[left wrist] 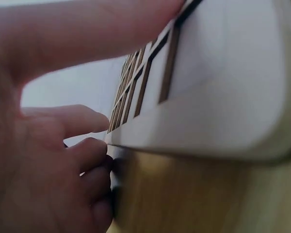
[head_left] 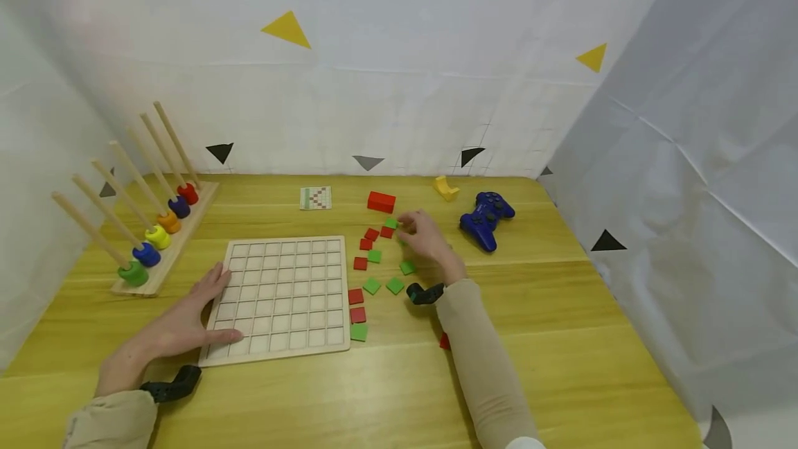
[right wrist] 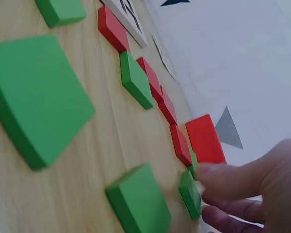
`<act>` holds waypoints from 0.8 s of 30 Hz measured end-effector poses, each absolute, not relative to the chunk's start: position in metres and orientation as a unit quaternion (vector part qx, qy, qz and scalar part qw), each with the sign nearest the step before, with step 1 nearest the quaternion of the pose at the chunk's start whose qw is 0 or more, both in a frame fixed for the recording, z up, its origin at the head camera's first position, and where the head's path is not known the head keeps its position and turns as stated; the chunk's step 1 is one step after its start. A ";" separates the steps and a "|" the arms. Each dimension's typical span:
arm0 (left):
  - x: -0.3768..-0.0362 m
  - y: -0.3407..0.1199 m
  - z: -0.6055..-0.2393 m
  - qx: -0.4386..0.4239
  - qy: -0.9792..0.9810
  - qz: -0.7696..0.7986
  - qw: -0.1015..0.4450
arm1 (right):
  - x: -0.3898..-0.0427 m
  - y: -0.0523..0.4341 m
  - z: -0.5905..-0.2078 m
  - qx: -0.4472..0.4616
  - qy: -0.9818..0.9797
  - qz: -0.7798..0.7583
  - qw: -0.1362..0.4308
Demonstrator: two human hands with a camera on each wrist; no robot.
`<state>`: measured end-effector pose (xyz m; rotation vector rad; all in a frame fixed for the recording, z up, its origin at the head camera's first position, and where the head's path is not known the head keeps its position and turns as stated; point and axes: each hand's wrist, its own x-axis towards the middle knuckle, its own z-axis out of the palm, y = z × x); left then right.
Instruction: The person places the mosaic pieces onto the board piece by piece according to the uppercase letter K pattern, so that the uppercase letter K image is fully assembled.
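My left hand (head_left: 187,314) rests at the left side of a wooden grid board (head_left: 283,296), thumb and fingers spread. Its thumb (left wrist: 102,29) lies over the board's corner in the left wrist view, with the other fingers along the edge. My right hand (head_left: 427,235) reaches down over the far end of a scatter of red and green square tiles. In the right wrist view its thumb and fingertips are right at a green tile (right wrist: 189,194), parted around its near side. Another green tile (head_left: 391,224) and a red tile (head_left: 386,233) lie beside those fingertips.
A bead-counting stand (head_left: 165,251) with upright pegs is at the left. Behind the tiles are a pattern card (head_left: 316,198) and a red block (head_left: 382,201). A yellow curved piece (head_left: 445,188) and a blue game controller (head_left: 488,220) lie at the right. A sheet hangs behind the table.
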<state>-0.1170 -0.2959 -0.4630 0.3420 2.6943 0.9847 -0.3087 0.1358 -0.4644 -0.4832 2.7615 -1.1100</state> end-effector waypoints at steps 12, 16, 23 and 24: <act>-0.116 -0.296 -0.463 0.114 0.927 0.336 0.122 | -0.310 0.151 -0.466 -0.199 0.918 -0.334 0.082; -0.116 -0.296 -0.464 0.121 0.926 0.336 0.119 | -0.309 0.157 -0.466 -0.215 0.912 -0.337 0.092; -0.117 -0.298 -0.466 0.116 0.925 0.341 0.120 | -0.311 0.167 -0.465 -0.236 0.905 -0.338 0.107; -0.117 -0.298 -0.466 0.117 0.925 0.342 0.120 | -0.311 0.168 -0.465 -0.236 0.906 -0.335 0.107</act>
